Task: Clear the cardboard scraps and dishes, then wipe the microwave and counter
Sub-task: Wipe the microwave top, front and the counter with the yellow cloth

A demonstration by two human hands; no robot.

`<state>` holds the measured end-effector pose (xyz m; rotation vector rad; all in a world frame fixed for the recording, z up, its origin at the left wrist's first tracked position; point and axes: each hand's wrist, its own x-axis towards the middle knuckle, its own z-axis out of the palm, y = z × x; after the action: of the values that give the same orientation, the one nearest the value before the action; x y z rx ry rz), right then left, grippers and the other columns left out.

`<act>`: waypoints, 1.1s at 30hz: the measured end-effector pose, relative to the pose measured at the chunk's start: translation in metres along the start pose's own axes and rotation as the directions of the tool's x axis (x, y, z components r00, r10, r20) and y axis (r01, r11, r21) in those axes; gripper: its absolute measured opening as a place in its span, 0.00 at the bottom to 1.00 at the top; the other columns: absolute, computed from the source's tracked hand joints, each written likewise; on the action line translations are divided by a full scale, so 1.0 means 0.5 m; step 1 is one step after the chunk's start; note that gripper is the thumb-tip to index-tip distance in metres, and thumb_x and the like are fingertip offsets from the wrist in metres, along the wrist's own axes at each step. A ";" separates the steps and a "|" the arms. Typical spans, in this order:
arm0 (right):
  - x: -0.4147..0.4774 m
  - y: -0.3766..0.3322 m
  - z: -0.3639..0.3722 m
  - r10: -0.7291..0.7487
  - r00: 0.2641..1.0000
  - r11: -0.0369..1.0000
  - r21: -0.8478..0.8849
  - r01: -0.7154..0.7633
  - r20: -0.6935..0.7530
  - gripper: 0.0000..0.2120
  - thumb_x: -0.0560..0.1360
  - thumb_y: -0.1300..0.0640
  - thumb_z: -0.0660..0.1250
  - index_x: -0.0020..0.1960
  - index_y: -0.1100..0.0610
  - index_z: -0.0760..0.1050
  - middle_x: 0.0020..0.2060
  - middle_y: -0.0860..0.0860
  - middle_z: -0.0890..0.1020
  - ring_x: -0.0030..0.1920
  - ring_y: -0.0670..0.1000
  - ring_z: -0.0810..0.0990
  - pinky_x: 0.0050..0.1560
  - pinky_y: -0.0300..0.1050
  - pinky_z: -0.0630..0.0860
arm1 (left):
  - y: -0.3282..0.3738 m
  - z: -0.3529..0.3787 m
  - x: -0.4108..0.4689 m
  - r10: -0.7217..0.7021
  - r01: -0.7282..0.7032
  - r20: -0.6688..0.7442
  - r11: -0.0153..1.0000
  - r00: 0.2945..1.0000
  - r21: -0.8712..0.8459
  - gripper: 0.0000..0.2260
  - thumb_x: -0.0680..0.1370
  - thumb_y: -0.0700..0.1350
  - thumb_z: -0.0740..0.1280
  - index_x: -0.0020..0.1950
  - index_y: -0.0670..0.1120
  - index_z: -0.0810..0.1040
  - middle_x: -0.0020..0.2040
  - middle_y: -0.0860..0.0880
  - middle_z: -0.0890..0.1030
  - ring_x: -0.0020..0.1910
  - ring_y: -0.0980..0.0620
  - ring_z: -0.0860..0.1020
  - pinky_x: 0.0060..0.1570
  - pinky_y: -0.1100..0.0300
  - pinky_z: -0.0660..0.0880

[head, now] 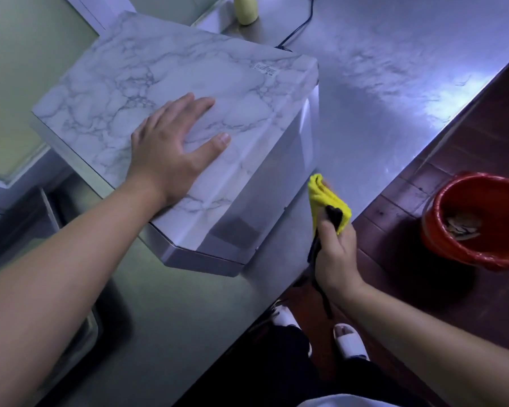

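Tiny unreadable label (265,69) on marbled microwave (115,83); yellow cloth (325,198) nearby

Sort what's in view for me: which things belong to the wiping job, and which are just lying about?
In the job: microwave, left hand flat on top; yellow cloth gripped in right hand; steel counter; red bucket holding brownish scraps.

Lying about: yellow bottle and black cable behind the microwave.
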<state>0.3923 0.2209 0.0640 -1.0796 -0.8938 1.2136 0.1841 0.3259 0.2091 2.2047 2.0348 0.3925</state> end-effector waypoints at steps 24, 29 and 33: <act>0.147 0.140 0.165 0.164 0.883 0.975 0.209 -0.077 -0.441 0.29 0.82 0.50 0.57 0.81 0.56 0.55 0.78 0.44 0.61 0.74 0.34 0.60 0.74 0.32 0.55 | 0.010 -0.003 -0.002 -0.001 0.001 0.024 1.000 1.000 0.014 0.29 0.72 0.71 0.54 0.73 0.66 0.65 0.78 0.59 0.63 0.77 0.53 0.58 0.74 0.45 0.53; -0.009 0.152 0.245 0.370 0.823 0.922 0.283 -0.266 -0.431 0.26 0.85 0.56 0.57 0.81 0.52 0.55 0.77 0.43 0.61 0.75 0.37 0.62 0.76 0.37 0.56 | 0.012 -0.004 -0.002 -0.010 0.010 0.031 1.000 0.999 0.019 0.30 0.72 0.71 0.54 0.73 0.65 0.65 0.78 0.59 0.63 0.77 0.53 0.58 0.75 0.43 0.54; -0.131 0.129 0.302 0.455 0.821 0.889 0.230 -0.396 -0.345 0.27 0.84 0.55 0.58 0.77 0.42 0.50 0.79 0.43 0.56 0.78 0.43 0.58 0.77 0.39 0.53 | 0.012 -0.006 -0.001 -0.020 0.019 0.032 1.000 0.999 0.020 0.30 0.71 0.71 0.54 0.73 0.65 0.66 0.78 0.58 0.63 0.77 0.53 0.58 0.75 0.43 0.54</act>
<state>0.2214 0.1808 0.0439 -1.3852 -0.2458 1.3362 0.1891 0.3245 0.2133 2.1865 2.0507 0.3336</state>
